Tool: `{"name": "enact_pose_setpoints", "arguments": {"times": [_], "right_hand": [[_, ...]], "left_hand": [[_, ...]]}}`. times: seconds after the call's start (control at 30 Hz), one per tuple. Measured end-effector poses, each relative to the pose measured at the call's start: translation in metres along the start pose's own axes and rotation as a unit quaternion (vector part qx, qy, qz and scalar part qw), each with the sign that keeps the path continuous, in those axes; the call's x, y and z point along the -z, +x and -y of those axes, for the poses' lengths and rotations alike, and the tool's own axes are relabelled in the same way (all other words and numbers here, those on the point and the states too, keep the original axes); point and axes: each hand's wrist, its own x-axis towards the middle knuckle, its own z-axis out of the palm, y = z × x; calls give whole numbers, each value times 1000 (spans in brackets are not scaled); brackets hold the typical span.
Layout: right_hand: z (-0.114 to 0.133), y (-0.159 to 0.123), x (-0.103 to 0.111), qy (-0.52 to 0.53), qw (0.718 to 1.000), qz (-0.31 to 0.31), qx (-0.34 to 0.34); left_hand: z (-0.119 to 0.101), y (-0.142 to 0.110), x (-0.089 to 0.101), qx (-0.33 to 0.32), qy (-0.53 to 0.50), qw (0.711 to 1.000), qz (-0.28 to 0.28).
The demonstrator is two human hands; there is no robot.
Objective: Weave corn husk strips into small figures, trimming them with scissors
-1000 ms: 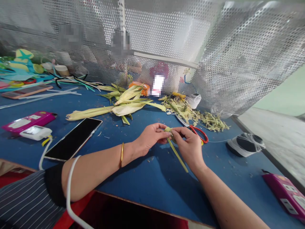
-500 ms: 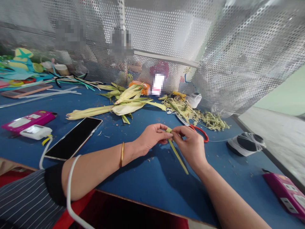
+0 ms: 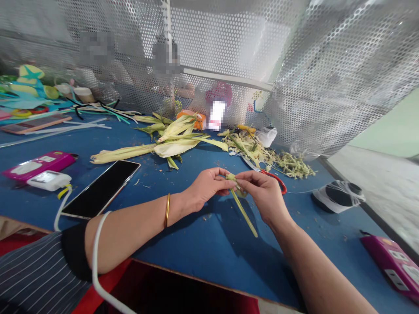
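My left hand (image 3: 214, 186) pinches a pale green strip of corn husk (image 3: 245, 213) near its folded top end. From the other side, my right hand (image 3: 262, 189) grips the same piece between thumb and fingers. The strip's narrow tail slants down to the right above the blue table (image 3: 196, 244). Part of the folded end is hidden by my fingers. Scissors with red handles (image 3: 278, 181) lie just behind my right hand. A pile of corn husks (image 3: 180, 141) rests beyond my left hand.
Shredded husk scraps (image 3: 255, 150) lie at the back right, near a thread spool (image 3: 338, 196). A black phone (image 3: 103, 187) and a magenta power strip (image 3: 42, 165) are at left; another magenta strip (image 3: 393, 261) sits right. A white cable (image 3: 98, 261) crosses my left forearm.
My right hand has shifted slightly at the folded end, and more of the pale husk shows below its fingers. My left hand keeps its pinch almost in place.
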Motion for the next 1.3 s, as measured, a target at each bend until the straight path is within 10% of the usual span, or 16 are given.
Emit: {"name": "enact_pose_setpoints", "arguments": {"times": [0.4,0.63,1.1,1.3], "right_hand": [[-3,0,2,-104,992,56,38],[-6,-1,1,-154,985,73,1],[-5,1,4,-117,992,29,27],[6,-3,1,18,995,66,-66]], "left_hand": [[9,5,5,-69,151,985,36],[1,0,5,-111,349,930,31],[9,0,0,-28,114,990,73],[8,-3,3,-23,151,975,160]]}}
